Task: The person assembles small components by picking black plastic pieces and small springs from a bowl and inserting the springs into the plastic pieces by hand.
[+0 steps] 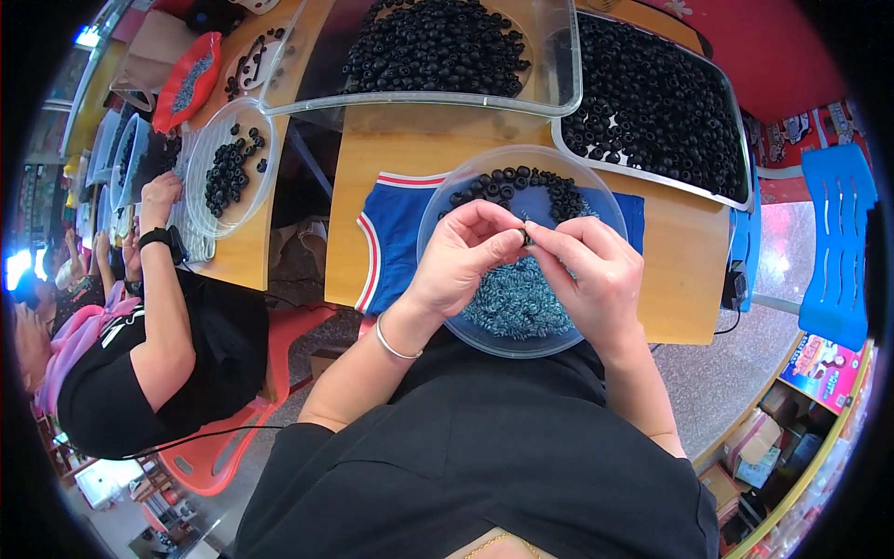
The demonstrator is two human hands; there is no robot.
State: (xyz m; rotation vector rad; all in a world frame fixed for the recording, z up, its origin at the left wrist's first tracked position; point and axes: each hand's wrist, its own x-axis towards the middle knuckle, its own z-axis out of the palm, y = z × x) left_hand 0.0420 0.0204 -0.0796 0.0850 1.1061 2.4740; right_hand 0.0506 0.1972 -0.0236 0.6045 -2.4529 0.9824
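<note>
My left hand and my right hand meet over a round clear plastic bowl. Between their fingertips is a small black bead-like part, partly covered by the fingers. Both hands are closed in a pinch on it. Beneath them in the bowl lies a heap of small blue-grey metal pieces, which look like screws or springs. Along the bowl's far side rest several round black parts with holes in them.
A clear bin of black parts stands at the back, with a white tray of more at back right. Blue cloth lies under the bowl. At left, a co-worker's hand is beside another bowl. A blue chair stands right.
</note>
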